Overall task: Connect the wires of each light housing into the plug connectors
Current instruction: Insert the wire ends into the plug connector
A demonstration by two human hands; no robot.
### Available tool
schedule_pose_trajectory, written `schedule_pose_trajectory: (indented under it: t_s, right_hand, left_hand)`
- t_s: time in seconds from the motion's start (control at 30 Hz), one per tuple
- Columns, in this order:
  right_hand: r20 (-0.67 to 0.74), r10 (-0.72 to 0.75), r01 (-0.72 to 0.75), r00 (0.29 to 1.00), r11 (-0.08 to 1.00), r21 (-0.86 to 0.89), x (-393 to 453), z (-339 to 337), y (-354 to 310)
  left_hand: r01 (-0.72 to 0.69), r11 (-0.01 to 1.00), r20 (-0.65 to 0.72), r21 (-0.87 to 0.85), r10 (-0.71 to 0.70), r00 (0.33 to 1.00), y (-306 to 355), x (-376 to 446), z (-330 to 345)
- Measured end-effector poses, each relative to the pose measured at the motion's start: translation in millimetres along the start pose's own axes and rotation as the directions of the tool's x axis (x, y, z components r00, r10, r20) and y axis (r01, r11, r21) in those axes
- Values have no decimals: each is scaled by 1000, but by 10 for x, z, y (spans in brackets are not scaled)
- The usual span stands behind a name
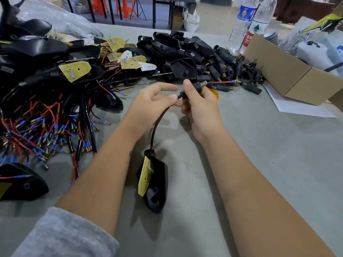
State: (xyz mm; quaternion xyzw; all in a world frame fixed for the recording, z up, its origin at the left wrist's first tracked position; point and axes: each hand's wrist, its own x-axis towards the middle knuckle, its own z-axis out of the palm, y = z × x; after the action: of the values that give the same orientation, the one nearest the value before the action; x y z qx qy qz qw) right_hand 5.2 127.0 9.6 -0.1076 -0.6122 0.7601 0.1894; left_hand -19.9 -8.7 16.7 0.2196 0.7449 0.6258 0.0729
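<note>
Feeding the wire through the plug connector

My left hand (154, 101) pinches the soft black wire (157, 123) just beside the connector; the light housing (154, 184) hangs below it. My right hand (198, 104) grips the small, stiff plug connector (193, 88), the thin red wire end (220, 82) coming out beyond it. I judge all is light; hold near the entry.

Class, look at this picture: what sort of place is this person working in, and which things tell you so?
Probably a small assembly workshop: heaps of black light housings, a pile of plug connectors and bundles of wires cover the table.
</note>
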Motion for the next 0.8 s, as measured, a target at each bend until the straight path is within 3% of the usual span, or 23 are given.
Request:
schedule_pose_trajectory:
  t_s: [0.17,0.37,0.57,0.8]
  right_hand:
    - [-78,68,-59,995,991,122,21,-12,-24]
    - [60,-11,20,998,988,-155,-25,69,40]
    - [85,49,-43,995,996,-72,-15,36,-12]
    - [100,51,-38,994,991,-126,-10,36,-5]
  left_hand:
    - [11,994,11,111,-12,1000,1,-24,-42]
    - [-32,990,-39,138,38,999,-74,10,-28]
    - [-31,994,-112,106,43,993,-98,46,13]
    - [-65,997,-167,53,73,983,-81,19,-12]
